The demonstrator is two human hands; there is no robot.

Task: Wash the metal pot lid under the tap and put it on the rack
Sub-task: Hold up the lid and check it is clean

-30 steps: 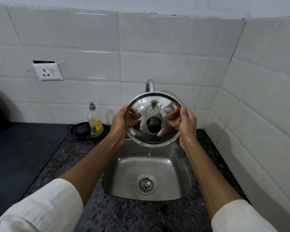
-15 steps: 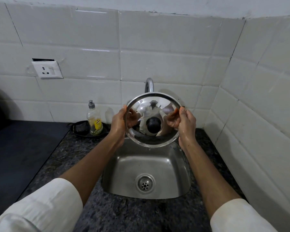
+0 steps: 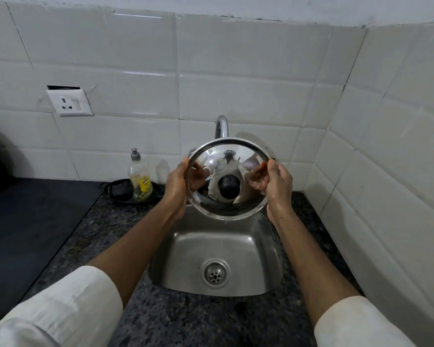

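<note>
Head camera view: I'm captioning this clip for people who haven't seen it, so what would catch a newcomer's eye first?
The shiny metal pot lid with its black knob, held upright by its rim between the left hand and right hand, in the middle of the view. It hangs above the steel sink, in front of the tap. A dish soap bottle stands left of the sink by the tiled wall.

A: Surface?
B: Speckled dark granite countertop [image 3: 211, 324], steel sink [image 3: 236, 249] set into it, drain [image 3: 215, 274] in the basin floor.
A: On it?
B: Black dish [image 3: 113, 196] at the back, left of the sink, against the tiled wall. Dish-soap bottle [image 3: 139, 180] stands upright in it. Flat dark panel [image 3: 30, 221] covers the counter's left part.
</note>
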